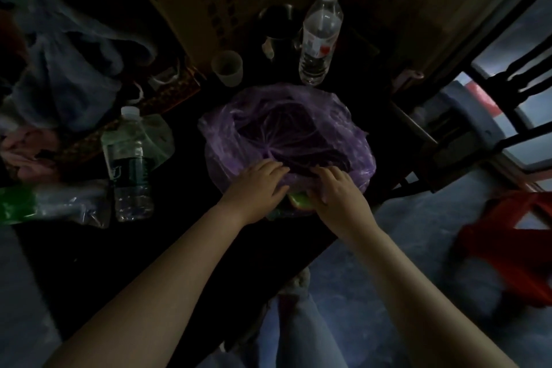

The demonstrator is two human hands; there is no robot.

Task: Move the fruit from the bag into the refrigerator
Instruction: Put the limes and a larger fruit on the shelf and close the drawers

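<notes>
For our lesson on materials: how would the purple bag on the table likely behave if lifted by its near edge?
The purple bag looks thin and crinkled, so it would probably flop and sag rather than hold shape. Both hands, left hand and right hand, press its rim, suggesting it shifts easily. Something green below might spill out.

Both forearms bare, no sleeves; light blue jeans (310,334) on legs.
</notes>
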